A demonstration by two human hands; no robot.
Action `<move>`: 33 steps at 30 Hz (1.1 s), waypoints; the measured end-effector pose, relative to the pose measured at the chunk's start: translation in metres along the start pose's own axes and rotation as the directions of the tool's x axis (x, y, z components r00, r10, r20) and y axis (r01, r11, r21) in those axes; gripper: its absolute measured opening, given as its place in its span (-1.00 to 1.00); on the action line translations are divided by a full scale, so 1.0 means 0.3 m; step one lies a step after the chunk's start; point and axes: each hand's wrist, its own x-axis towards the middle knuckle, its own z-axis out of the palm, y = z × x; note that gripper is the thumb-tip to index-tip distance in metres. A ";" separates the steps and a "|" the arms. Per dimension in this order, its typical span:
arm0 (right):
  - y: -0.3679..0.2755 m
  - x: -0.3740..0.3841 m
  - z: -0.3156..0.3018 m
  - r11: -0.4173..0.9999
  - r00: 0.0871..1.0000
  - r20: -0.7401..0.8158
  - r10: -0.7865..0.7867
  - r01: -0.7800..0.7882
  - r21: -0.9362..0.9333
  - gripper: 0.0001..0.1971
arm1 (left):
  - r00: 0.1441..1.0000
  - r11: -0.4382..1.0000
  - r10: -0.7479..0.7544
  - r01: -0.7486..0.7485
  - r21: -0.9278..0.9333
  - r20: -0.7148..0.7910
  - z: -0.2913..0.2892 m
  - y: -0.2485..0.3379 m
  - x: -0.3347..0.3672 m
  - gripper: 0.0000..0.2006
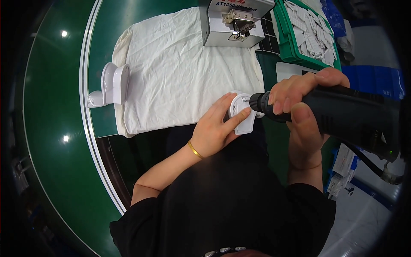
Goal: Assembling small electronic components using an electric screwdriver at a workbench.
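Note:
My left hand (215, 128) grips a white plastic part (245, 126) with a round, recessed end, at the near right edge of the white cloth. Its thumb lies across the recess and the fingers go round the far side. My right hand (302, 96) is wrapped round a black electric screwdriver (349, 111), held nearly level. The screwdriver's tip points left into the recess of the part; whether a screw sits under it is too small to tell. A glossy white moulded piece (112, 83) stands at the cloth's left edge, apart from both hands.
The white cloth (180, 64) covers much of the green table. A grey metal machine (231, 25) stands on its far side. Beyond my right hand is a green crate (292, 45) full of white pieces. A cable (366, 160) hangs from the screwdriver near blue bins (376, 79).

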 end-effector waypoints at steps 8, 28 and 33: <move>0.032 0.013 -0.001 0.974 0.981 0.151 -0.125 0.150 -0.167 -0.61 | 1.000 1.000 -0.005 0.005 -0.008 -0.008 0.004 -0.004 -0.008 -0.40; 0.148 0.179 -0.250 0.903 0.969 -0.126 -0.214 0.246 0.352 -0.61 | 0.996 0.993 -0.091 0.090 -0.074 -0.021 -0.018 0.030 0.015 -0.12; 0.295 0.232 -0.363 0.906 0.931 -0.360 0.065 0.095 0.411 -0.73 | 0.993 0.989 -0.097 0.104 -0.108 0.072 -0.032 0.018 0.063 0.03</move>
